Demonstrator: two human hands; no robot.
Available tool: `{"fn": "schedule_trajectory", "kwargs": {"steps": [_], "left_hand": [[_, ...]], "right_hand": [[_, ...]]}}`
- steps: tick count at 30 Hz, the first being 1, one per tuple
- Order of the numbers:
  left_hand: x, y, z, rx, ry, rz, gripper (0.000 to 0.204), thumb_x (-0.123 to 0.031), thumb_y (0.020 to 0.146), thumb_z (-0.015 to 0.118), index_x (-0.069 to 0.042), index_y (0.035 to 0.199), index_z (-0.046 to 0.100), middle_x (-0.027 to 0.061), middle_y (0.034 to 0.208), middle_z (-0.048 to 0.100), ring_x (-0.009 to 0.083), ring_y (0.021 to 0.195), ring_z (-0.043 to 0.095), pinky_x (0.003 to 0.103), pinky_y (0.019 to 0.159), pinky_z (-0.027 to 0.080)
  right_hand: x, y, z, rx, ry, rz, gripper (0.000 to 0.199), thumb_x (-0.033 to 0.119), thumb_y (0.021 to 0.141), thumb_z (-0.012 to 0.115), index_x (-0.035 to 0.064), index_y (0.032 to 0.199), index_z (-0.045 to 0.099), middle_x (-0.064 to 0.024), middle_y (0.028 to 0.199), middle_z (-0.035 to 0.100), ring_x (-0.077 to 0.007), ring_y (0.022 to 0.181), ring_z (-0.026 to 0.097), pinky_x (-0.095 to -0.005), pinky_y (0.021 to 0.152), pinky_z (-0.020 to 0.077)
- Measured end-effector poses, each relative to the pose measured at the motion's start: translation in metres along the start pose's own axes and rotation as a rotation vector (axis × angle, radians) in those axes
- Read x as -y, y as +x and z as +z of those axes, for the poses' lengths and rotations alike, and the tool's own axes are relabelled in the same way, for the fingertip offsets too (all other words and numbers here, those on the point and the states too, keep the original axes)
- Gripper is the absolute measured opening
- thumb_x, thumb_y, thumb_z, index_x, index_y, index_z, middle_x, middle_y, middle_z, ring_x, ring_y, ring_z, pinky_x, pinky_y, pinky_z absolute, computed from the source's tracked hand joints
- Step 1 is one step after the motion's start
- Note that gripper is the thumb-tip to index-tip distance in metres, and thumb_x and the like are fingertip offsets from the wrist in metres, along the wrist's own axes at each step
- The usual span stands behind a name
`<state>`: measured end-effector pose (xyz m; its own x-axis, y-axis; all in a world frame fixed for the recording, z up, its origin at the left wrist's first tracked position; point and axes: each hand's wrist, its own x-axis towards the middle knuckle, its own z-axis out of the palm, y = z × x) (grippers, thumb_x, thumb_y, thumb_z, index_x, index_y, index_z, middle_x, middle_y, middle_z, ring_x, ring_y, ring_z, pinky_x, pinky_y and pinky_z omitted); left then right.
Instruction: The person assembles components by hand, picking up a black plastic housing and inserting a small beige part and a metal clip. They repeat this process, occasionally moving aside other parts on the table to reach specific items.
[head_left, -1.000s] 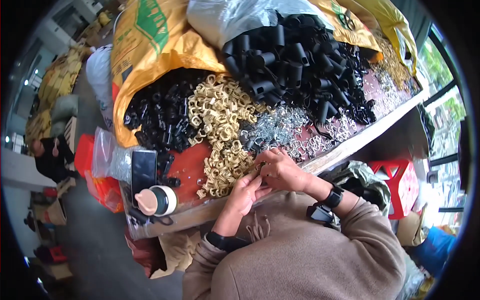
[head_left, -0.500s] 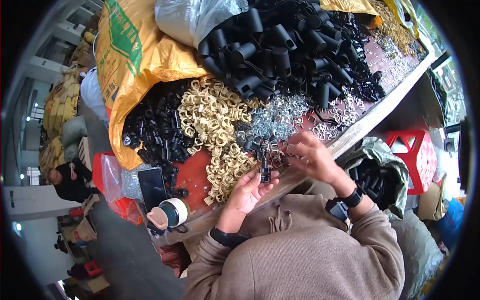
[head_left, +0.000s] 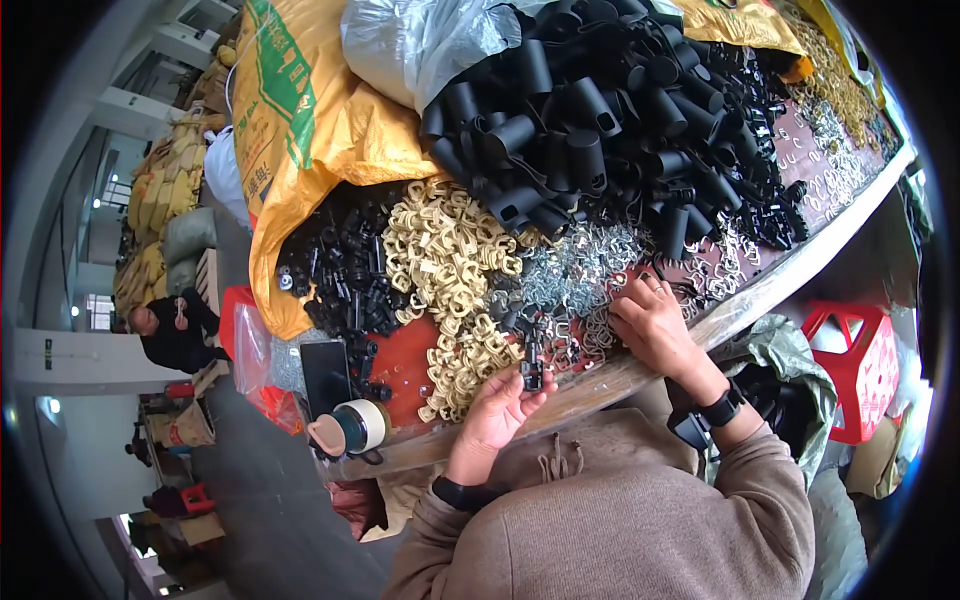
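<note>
Since half a second ago, barely shifted. On the table, right hand still spread flat, fingers apart, among the metal clips beside the cream rings. Left hand pinched shut on a small black part, held at the table's near edge.

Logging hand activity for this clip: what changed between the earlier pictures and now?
The right hand left the left hand and moved out to the metal clips. The left hand kept hold of the small black part. The piles stayed put.
</note>
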<state>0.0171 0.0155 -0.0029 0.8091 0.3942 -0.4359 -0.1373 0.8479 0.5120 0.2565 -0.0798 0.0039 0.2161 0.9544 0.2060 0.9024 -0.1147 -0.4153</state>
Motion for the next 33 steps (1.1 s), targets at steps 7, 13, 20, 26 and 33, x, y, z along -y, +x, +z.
{"fn": "schedule_trajectory", "kwargs": {"steps": [7, 13, 20, 26, 33], "left_hand": [[-0.006, -0.001, 0.005, -0.003, 0.014, -0.043, 0.036, -0.018, 0.084, 0.047, 0.002, 0.114, 0.041, 0.0139, 0.103, 0.053, 0.0231, 0.089, 0.056, 0.030, 0.074, 0.048], [-0.006, -0.001, 0.001, 0.045, 0.001, -0.034, 0.035, -0.019, 0.084, 0.047, 0.002, 0.112, 0.042, 0.0136, 0.104, 0.053, 0.0230, 0.090, 0.056, 0.031, 0.074, 0.048], [-0.011, -0.002, 0.000, 0.076, -0.080, -0.116, 0.026, -0.019, 0.085, 0.046, 0.002, 0.101, 0.049, 0.0125, 0.095, 0.057, 0.0216, 0.082, 0.058, 0.029, 0.072, 0.049], [-0.014, -0.002, 0.002, 0.090, -0.021, -0.182, 0.024, -0.020, 0.085, 0.047, 0.001, 0.096, 0.051, 0.0127, 0.093, 0.057, 0.0217, 0.081, 0.059, 0.029, 0.071, 0.050], [-0.013, 0.002, -0.002, 0.095, -0.017, -0.185, 0.025, -0.020, 0.085, 0.047, 0.001, 0.097, 0.051, 0.0119, 0.092, 0.057, 0.0218, 0.081, 0.059, 0.029, 0.071, 0.050]], "right_hand": [[0.037, 0.023, -0.027, 0.147, 0.414, -0.550, 0.026, 0.027, 0.069, 0.059, 0.0157, 0.092, 0.058, -0.0066, 0.106, 0.044, -0.0238, 0.096, 0.039, -0.0369, 0.073, 0.0302], [0.046, 0.039, -0.009, 0.270, 0.410, -0.633, 0.030, 0.034, 0.069, 0.059, 0.0170, 0.093, 0.059, -0.0062, 0.116, 0.040, -0.0240, 0.105, 0.035, -0.0379, 0.077, 0.0273], [0.062, 0.029, 0.003, 0.266, 0.409, -0.625, 0.032, 0.034, 0.066, 0.061, 0.0159, 0.093, 0.059, -0.0073, 0.118, 0.039, -0.0258, 0.108, 0.034, -0.0399, 0.080, 0.0271], [0.065, 0.007, 0.003, 0.190, 0.460, -0.516, 0.033, 0.031, 0.070, 0.060, 0.0139, 0.098, 0.058, -0.0096, 0.115, 0.041, -0.0275, 0.104, 0.037, -0.0430, 0.083, 0.0273], [0.066, 0.007, 0.003, 0.138, 0.459, -0.483, 0.037, 0.029, 0.068, 0.061, 0.0111, 0.100, 0.057, -0.0109, 0.112, 0.043, -0.0281, 0.102, 0.039, -0.0420, 0.082, 0.0292]]}}
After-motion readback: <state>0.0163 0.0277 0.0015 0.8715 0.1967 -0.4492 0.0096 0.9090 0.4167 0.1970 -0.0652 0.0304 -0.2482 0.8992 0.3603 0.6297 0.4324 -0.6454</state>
